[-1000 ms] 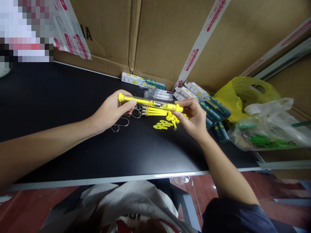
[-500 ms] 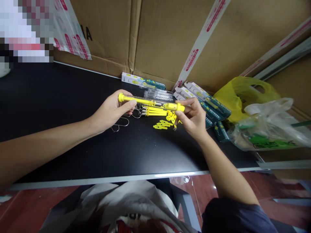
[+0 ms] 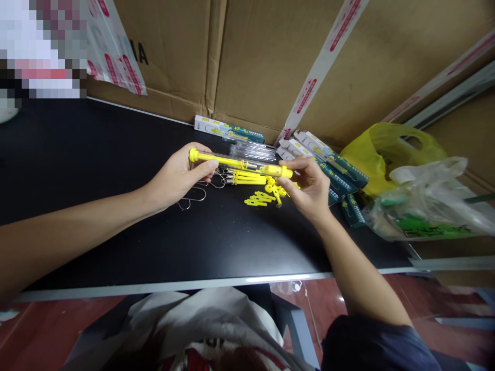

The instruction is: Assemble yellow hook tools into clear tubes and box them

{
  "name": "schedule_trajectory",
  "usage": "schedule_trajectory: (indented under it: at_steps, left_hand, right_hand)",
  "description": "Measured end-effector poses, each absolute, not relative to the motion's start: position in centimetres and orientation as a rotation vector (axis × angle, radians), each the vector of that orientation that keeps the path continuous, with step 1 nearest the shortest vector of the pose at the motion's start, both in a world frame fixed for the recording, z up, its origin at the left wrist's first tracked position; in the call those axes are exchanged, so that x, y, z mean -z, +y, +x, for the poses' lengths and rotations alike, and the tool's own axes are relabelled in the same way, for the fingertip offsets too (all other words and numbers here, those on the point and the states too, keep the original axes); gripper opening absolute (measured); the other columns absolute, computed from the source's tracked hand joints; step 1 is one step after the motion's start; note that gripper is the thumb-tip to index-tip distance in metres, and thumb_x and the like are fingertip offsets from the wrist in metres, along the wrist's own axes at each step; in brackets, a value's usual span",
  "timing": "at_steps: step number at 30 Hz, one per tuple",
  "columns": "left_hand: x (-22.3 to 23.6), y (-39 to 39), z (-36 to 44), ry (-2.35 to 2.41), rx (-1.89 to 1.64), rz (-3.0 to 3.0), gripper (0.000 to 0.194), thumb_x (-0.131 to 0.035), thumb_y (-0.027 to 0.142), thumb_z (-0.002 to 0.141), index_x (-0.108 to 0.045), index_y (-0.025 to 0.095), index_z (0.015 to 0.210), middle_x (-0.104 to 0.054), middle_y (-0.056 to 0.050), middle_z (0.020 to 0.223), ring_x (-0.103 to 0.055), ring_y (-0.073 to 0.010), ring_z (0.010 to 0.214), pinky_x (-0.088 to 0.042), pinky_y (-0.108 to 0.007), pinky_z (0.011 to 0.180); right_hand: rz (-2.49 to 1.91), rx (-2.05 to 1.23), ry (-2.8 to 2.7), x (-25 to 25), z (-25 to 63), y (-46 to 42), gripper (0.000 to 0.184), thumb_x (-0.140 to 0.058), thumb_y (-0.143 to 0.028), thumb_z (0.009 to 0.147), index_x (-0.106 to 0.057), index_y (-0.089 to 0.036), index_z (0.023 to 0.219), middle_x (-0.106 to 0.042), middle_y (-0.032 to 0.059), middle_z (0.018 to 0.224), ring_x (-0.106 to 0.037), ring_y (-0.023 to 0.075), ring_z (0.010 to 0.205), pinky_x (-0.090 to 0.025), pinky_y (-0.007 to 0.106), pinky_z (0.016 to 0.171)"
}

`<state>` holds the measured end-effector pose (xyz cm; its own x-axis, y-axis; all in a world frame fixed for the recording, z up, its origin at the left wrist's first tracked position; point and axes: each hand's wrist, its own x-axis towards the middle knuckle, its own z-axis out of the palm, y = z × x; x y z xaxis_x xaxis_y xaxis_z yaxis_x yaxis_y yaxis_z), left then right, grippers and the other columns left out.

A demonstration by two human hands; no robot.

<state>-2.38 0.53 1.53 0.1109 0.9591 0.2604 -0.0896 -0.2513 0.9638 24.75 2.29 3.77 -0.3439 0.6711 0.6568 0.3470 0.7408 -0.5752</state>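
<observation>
A clear tube spring scale (image 3: 226, 161) with yellow ends and a yellow rod inside is held level above the black table. Around its left end my left hand (image 3: 189, 169) is closed, the thumb lying along the tube. The fingers and thumb of my right hand (image 3: 309, 185) pinch the yellow end piece (image 3: 279, 170) on the right. Behind and below the tube lie several yellow rods with metal springs (image 3: 247, 178), flat yellow tabs (image 3: 258, 199), small yellow caps (image 3: 269, 187) and wire hooks (image 3: 195, 195). My hands partly hide these parts.
Clear tubes (image 3: 253, 151) lie behind the held scale. A printed box (image 3: 228, 129) rests against the large cardboard carton (image 3: 263, 67). More printed boxes (image 3: 328, 159) are piled right, beside a yellow plastic bag (image 3: 371, 154) and a clear bag (image 3: 425, 206). The table's front edge (image 3: 185, 285) runs nearest me.
My right fingers have shifted slightly on the yellow end piece, which sits a touch further left. My left hand has stayed nearly still.
</observation>
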Motion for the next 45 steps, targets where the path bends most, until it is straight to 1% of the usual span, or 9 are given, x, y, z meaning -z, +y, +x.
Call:
schedule_trajectory:
  at_steps: [8,15,20,23,25,27,30,35,45]
  left_hand:
    - [-1.52,0.51,-2.32,0.902,-1.334,1.350,0.025,-0.071,0.028,0.078,-0.053,0.017,0.091,-0.059,0.004,0.069,-0.056,-0.0083,0.062,-0.048,-0.024,0.063]
    - [-1.56,0.40,-2.30,0.897,-1.334,1.343,0.021,-0.069,0.025,0.080,-0.053,0.016,0.092,-0.059,0.004,0.069,-0.056,-0.0080,0.063,-0.048,-0.024,0.063]
    - [-1.78,0.35,-2.29,0.904,-1.334,1.344,0.024,-0.071,0.027,0.078,-0.053,0.017,0.090,-0.059,0.004,0.068,-0.055,-0.0084,0.062,-0.048,-0.024,0.063]
    - [-1.85,0.35,-2.25,0.919,-1.336,1.348,0.027,-0.072,0.030,0.076,-0.053,0.017,0.090,-0.059,0.004,0.068,-0.056,-0.0090,0.062,-0.048,-0.025,0.063]
    - [-1.86,0.35,-2.22,0.929,-1.333,1.351,0.027,-0.073,0.031,0.075,-0.053,0.017,0.089,-0.059,0.004,0.069,-0.056,-0.0092,0.062,-0.048,-0.026,0.063]
    - [-1.86,0.36,-2.20,0.932,-1.334,1.355,0.027,-0.073,0.030,0.075,-0.053,0.017,0.089,-0.058,0.004,0.068,-0.056,-0.0091,0.062,-0.048,-0.026,0.063]
    - [-1.84,0.37,-2.23,0.928,-1.338,1.359,0.026,-0.072,0.029,0.076,-0.053,0.017,0.089,-0.058,0.004,0.068,-0.055,-0.0088,0.062,-0.048,-0.025,0.063]
    - [-1.80,0.36,-2.29,0.922,-1.333,1.364,0.025,-0.071,0.029,0.077,-0.053,0.017,0.089,-0.058,0.004,0.068,-0.055,-0.0087,0.062,-0.048,-0.025,0.062]
    - [-2.10,0.29,-2.15,0.917,-1.326,1.334,0.027,-0.072,0.029,0.075,-0.052,0.017,0.088,-0.058,0.004,0.068,-0.055,-0.0088,0.062,-0.048,-0.025,0.062]
  right_hand:
    - [-0.780,-0.560,-1.913,-3.56,24.77,2.03,0.030,-0.075,-0.038,0.078,-0.062,-0.026,0.102,-0.065,0.0009,0.097,-0.066,0.0145,0.079,-0.057,0.027,0.069]
    - [-0.777,-0.699,-1.898,-3.90,24.30,1.61,0.037,-0.075,-0.048,0.076,-0.058,-0.026,0.100,-0.064,-0.0020,0.082,-0.065,0.0127,0.061,-0.057,0.026,0.054]
    - [-0.813,-0.670,-1.894,-3.69,24.56,1.85,0.038,-0.075,-0.049,0.075,-0.060,-0.026,0.100,-0.057,-0.0041,0.073,-0.054,0.0088,0.049,-0.049,0.023,0.042]
    - [-0.827,-0.478,-1.923,-3.78,24.81,2.21,0.038,-0.077,-0.050,0.072,-0.065,-0.025,0.097,-0.054,-0.0007,0.076,-0.056,0.0133,0.062,-0.050,0.025,0.047]
    - [-0.814,-0.339,-1.949,-3.94,24.85,2.38,0.036,-0.077,-0.051,0.072,-0.066,-0.025,0.095,-0.056,0.0029,0.085,-0.058,0.0184,0.079,-0.053,0.029,0.055]
    - [-0.794,-0.287,-1.974,-4.03,24.79,2.45,0.033,-0.074,-0.050,0.075,-0.066,-0.025,0.094,-0.057,0.0049,0.092,-0.057,0.0212,0.089,-0.054,0.032,0.063]
    - [-0.779,-0.324,-1.987,-3.94,24.72,2.41,0.028,-0.071,-0.047,0.080,-0.063,-0.025,0.096,-0.059,0.0050,0.093,-0.058,0.0207,0.088,-0.054,0.034,0.068]
    - [-0.765,-0.373,-1.999,-3.64,24.92,2.35,0.031,-0.073,-0.045,0.078,-0.061,-0.026,0.100,-0.059,0.0032,0.093,-0.058,0.0190,0.085,-0.053,0.033,0.069]
    - [-0.793,-0.542,-1.972,-3.75,24.82,2.11,0.031,-0.071,-0.046,0.081,-0.057,-0.027,0.100,-0.060,0.0010,0.091,-0.064,0.0150,0.072,-0.054,0.030,0.061]
